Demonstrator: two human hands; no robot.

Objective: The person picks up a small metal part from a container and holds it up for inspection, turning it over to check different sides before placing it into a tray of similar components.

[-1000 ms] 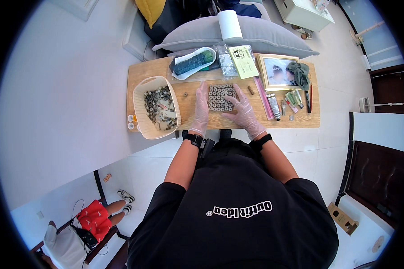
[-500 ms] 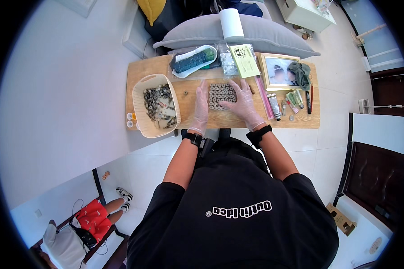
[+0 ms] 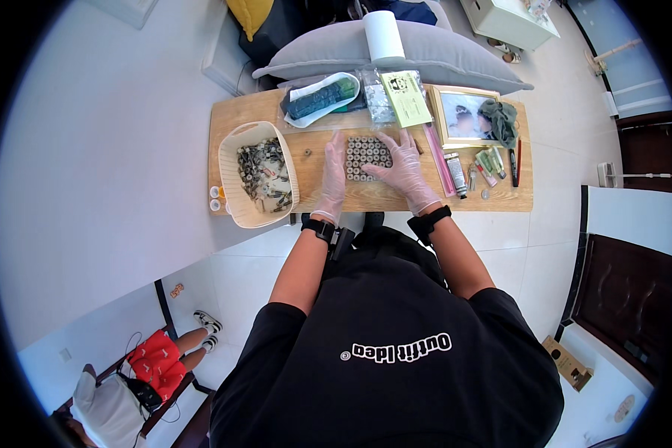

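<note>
The head view is taken by the left unit of two wide fisheye cameras worn side by side on the person's head. It faces steeply downward, upright and unmirrored. The black short-sleeved shirt (image 3: 381,358) fills the lower centre at close range. Farther off, in the upper middle, lie the light-brown rectangular wooden table (image 3: 362,196) and the left hand (image 3: 333,178) and right hand (image 3: 405,166), in translucent plastic gloves. Straight edges bend toward the rim.
</note>
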